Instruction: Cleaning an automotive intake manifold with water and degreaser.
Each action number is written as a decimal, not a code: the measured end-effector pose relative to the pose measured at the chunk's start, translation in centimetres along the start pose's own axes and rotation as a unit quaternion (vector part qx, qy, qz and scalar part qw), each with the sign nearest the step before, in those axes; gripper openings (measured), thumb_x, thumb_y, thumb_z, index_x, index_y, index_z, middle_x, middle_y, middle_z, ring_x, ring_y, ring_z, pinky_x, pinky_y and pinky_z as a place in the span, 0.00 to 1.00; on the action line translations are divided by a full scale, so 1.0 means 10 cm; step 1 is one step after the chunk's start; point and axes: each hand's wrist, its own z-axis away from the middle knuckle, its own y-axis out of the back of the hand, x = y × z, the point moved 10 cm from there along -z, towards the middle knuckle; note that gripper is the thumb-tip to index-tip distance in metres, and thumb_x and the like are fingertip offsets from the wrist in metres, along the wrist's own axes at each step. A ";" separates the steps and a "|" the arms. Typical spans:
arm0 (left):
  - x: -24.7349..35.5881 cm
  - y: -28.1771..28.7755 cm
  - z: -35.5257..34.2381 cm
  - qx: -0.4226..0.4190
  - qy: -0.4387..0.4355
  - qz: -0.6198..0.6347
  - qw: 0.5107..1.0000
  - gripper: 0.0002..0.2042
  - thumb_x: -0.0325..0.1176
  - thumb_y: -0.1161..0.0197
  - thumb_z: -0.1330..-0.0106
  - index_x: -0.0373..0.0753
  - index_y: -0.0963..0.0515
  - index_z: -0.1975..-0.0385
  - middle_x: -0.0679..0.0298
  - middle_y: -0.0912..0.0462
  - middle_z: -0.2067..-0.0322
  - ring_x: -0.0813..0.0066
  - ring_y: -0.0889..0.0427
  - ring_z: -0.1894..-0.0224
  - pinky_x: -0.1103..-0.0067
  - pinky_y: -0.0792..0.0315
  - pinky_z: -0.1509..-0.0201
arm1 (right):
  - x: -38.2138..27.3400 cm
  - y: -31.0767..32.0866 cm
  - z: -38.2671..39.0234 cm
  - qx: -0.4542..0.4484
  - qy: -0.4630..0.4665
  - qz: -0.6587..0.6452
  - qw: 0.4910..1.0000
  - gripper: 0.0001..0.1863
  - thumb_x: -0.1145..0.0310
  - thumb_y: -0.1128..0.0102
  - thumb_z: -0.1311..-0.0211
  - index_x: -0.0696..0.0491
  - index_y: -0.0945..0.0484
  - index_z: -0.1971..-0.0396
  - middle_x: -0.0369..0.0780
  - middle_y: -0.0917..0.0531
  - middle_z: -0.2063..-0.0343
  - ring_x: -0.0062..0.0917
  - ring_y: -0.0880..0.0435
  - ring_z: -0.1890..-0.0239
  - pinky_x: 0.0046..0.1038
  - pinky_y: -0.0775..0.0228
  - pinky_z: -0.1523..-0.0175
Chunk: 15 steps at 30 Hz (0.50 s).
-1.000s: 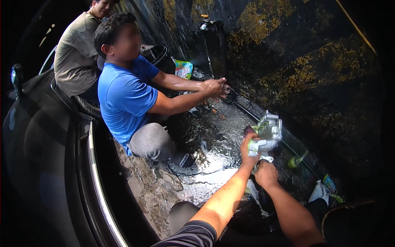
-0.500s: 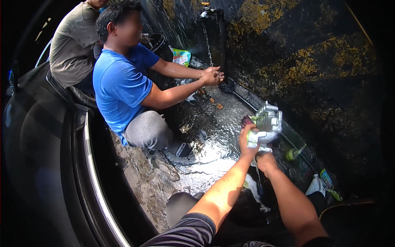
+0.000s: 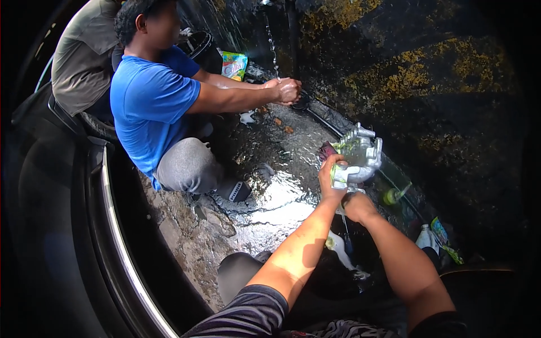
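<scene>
- In the head view, the silver metal casting [image 3: 365,170] is held up in the air over the wet floor [image 3: 186,248], near the floor's edge along the wall [image 3: 451,107].
- The left hand [image 3: 329,179] is curled around the casting's near left side; a dark red piece [image 3: 326,150], perhaps cloth, lies by its fingers.
- The right hand [image 3: 359,208] is bunched beneath the casting's lower end; what it pinches there, if anything, I cannot tell.
- Good handling would likely mean the left hand carrying the weight on the solid body, since wet metal may slip, with the right hand working below and clear of the sharp-looking ribs.
- Holding it low and away from the wall edge, where the green bottle [image 3: 390,196] stands, should avoid knocks.
- Against half a second ago, the casting sits higher and further left in view, but the surroundings shift likewise, so mostly the head moved. The hold looks alike; the tap [image 3: 266,2] is now nearly cut off.
</scene>
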 end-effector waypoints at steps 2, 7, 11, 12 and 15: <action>0.06 -0.04 0.02 -0.011 -0.006 0.017 1.000 0.12 0.20 0.33 0.43 0.41 0.21 0.61 0.60 0.14 0.68 0.59 0.12 0.62 0.71 0.21 0.55 | -0.02 0.07 0.10 -0.021 0.047 0.047 0.998 0.19 0.62 0.41 0.37 0.56 0.14 0.51 0.50 0.15 0.46 0.45 0.16 0.42 0.41 0.23 0.38; 0.12 -0.03 -0.08 -0.033 -0.076 -0.022 0.996 0.16 0.19 0.33 0.48 0.41 0.21 0.59 0.61 0.13 0.65 0.64 0.11 0.61 0.72 0.21 0.52 | -0.33 0.25 0.26 -0.072 -0.014 0.070 0.995 0.19 0.67 0.38 0.38 0.53 0.14 0.48 0.47 0.15 0.44 0.43 0.16 0.41 0.40 0.22 0.39; -0.04 0.00 -0.12 -0.014 -0.049 -0.024 0.998 0.21 0.17 0.32 0.56 0.43 0.23 0.59 0.62 0.13 0.67 0.57 0.12 0.60 0.69 0.21 0.51 | -0.36 0.27 0.29 -0.042 0.019 0.067 0.997 0.17 0.68 0.40 0.39 0.55 0.13 0.53 0.49 0.14 0.48 0.42 0.14 0.44 0.41 0.20 0.42; -0.04 -0.02 -0.10 -0.011 -0.053 -0.037 0.998 0.21 0.17 0.32 0.55 0.42 0.22 0.59 0.62 0.13 0.66 0.58 0.12 0.60 0.70 0.21 0.51 | -0.39 0.34 0.29 -0.007 0.028 0.068 0.997 0.15 0.69 0.42 0.40 0.56 0.12 0.57 0.50 0.12 0.52 0.42 0.12 0.47 0.42 0.19 0.44; -0.03 -0.01 -0.07 -0.013 -0.068 -0.051 0.996 0.20 0.18 0.32 0.53 0.42 0.22 0.59 0.61 0.14 0.61 0.61 0.12 0.59 0.71 0.21 0.51 | -0.37 0.23 0.31 -0.007 0.045 0.089 0.995 0.15 0.69 0.41 0.39 0.55 0.11 0.57 0.49 0.11 0.54 0.41 0.11 0.49 0.42 0.18 0.46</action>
